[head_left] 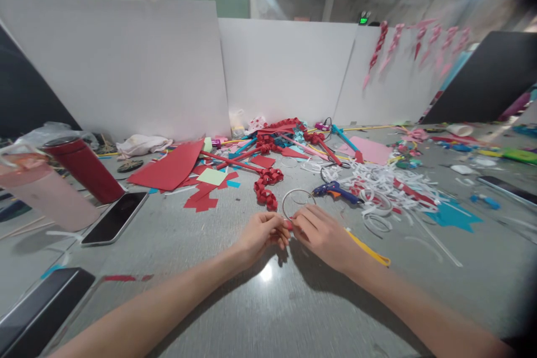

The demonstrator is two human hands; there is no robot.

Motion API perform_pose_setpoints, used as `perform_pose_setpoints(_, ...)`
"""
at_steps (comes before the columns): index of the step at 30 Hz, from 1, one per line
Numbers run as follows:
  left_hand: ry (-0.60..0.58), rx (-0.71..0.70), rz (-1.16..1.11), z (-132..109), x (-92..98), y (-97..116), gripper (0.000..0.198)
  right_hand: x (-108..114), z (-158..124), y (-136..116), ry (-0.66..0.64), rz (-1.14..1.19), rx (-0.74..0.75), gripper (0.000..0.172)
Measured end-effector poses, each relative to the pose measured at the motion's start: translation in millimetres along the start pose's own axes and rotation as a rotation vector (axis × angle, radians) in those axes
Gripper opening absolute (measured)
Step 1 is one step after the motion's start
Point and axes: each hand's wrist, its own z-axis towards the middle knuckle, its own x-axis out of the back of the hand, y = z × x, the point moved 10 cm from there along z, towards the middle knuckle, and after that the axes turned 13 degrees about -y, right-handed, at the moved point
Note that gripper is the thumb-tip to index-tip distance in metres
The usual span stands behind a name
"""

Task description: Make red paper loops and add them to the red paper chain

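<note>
Just above the table, my left hand (265,235) and my right hand (322,235) meet with fingers bent in a pinch. A thin ring (282,203) stands up from between them, its lower right part hidden behind my right fingers. Between the fingertips shows a small red paper piece (288,225), mostly covered. Beyond my left hand lies a folded red paper chain (265,197), close to the fingers; whether it touches them I cannot tell. A blue glue gun (338,191) rests past my right hand, and a yellow strip (369,249) lies by my right wrist.
Shredded white paper strips (377,179) heap up at right. Red paper sheets (172,168) and red-wrapped sticks (235,161) spread across the back. At left stand a red flask (86,170) and a pink bottle (46,193), beside a phone (115,218). White panels (285,72) close off the back.
</note>
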Motion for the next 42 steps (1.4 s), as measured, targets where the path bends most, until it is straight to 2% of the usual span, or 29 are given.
perform_pose_setpoints(9,0.012,0.010,0.008,3.1,2.2,-4.8,0.012,0.7,-0.7,6.0,0.012,-0.006,-0.031,0.015)
perform_pose_setpoints(21,-0.017,0.012,0.028,3.8,-2.7,-2.9,0.018,1.7,-0.1,5.3,0.008,0.032,-0.036,0.013)
perform_pose_setpoints(27,0.017,-0.018,0.055,2.7,4.7,0.1,0.018,2.7,-0.6,7.0,0.039,0.039,-0.042,0.013)
perform_pose_setpoints(30,0.007,-0.021,-0.002,2.1,6.7,1.6,0.022,3.7,-0.3,6.2,0.050,0.024,-0.035,0.013)
perform_pose_setpoints(35,-0.070,0.019,0.056,2.8,-2.7,1.3,0.033,1.4,0.0,0.8,0.021,0.037,-0.005,0.010)
perform_pose_setpoints(39,-0.065,-0.039,0.113,2.0,-5.8,6.8,0.039,2.3,-0.5,2.7,0.041,0.070,-0.016,0.006)
perform_pose_setpoints(42,-0.057,-0.045,0.076,1.3,-5.9,6.5,0.035,4.2,-1.1,6.5,0.074,0.082,-0.043,0.007)
